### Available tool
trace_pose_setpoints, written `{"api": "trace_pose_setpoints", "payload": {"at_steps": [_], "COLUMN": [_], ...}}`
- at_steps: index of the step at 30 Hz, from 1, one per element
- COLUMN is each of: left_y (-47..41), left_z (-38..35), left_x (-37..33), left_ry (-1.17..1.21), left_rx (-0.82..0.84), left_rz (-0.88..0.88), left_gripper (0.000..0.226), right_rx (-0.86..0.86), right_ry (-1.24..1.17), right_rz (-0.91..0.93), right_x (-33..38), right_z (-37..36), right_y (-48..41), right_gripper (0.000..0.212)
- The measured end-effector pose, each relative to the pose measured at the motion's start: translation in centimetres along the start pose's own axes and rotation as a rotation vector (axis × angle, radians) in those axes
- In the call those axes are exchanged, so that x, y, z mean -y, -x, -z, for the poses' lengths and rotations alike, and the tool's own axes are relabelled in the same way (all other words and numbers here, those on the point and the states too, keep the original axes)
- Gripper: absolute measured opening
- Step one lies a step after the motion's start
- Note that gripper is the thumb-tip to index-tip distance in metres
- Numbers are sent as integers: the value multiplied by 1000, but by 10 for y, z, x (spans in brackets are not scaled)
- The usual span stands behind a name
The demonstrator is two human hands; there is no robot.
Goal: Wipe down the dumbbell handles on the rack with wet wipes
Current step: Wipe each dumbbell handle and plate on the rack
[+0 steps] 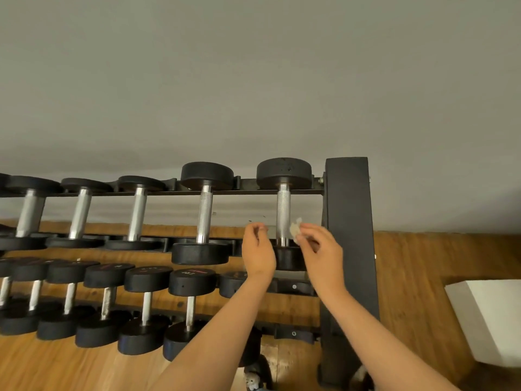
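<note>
A black two-tier dumbbell rack (348, 221) holds several black dumbbells with silver knurled handles. The rightmost top-row dumbbell handle (283, 210) stands between my two hands. My right hand (317, 245) pinches a small crumpled wet wipe (295, 230) right beside that handle's lower right side. My left hand (258, 246) hovers just left of the same handle with its fingers loosely curled and nothing in them. The neighbouring top-row handle (205, 213) is further left.
The lower tier (146, 303) carries several smaller dumbbells at the bottom left. A grey wall fills the upper view. A wooden floor (423, 277) runs beneath, with a white box (490, 320) at the right.
</note>
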State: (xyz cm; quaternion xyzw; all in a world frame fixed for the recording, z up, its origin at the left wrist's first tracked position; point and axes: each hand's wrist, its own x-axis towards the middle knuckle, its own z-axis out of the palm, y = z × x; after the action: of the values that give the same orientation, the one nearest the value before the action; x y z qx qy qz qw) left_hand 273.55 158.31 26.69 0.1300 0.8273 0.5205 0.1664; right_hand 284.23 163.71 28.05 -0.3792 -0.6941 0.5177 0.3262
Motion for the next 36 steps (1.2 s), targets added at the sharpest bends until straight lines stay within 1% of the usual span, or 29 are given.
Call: {"api": "trace_pose_setpoints", "payload": {"at_steps": [3, 5, 8, 11, 14, 16, 18, 20, 22, 27, 33, 36], "left_y": [-1, 1, -1, -2, -3, -3, -4, -4, -3, -2, -2, -2], "left_z": [-6, -7, -6, -8, -8, -7, -7, -7, -7, -4, -1, 0], "left_x": [0, 0, 3, 7, 9, 9, 9, 10, 10, 3, 0, -2], "left_ry": [-113, -98, -77, -52, -50, -66, -76, -76, -73, -50, -22, -20], "left_rx": [-65, -104, -109, -103, -88, -82, -76, -70, -69, -64, -45, -44], "left_rz": [-13, 26, 47, 16, 15, 15, 12, 10, 9, 38, 73, 83], "left_gripper": [17, 12, 7, 7, 16, 20, 22, 23, 24, 26, 25, 24], "right_rx": [-41, -54, -47, -69, -121, -147, -145, -130, -139, -158, -183, -194], "right_ry": [-71, -119, -206, -337, -406, -378, -324, -275, -265, -239, -277, -299], "right_rz": [-55, -180, -375, -469, -493, -463, -393, -348, -346, -419, -530, -589], "right_x": [11, 11, 4, 2, 0, 1, 3, 2, -1, -2, 0, 4], "right_z": [0, -7, -23, -37, -44, -44, -45, -48, -50, -50, -62, -65], "right_y": [-44, -71, -97, -107, -110, -111, -108, -103, -103, -110, -119, -126], "right_gripper": [14, 10, 14, 18, 22, 19, 11, 12, 14, 21, 16, 21]}}
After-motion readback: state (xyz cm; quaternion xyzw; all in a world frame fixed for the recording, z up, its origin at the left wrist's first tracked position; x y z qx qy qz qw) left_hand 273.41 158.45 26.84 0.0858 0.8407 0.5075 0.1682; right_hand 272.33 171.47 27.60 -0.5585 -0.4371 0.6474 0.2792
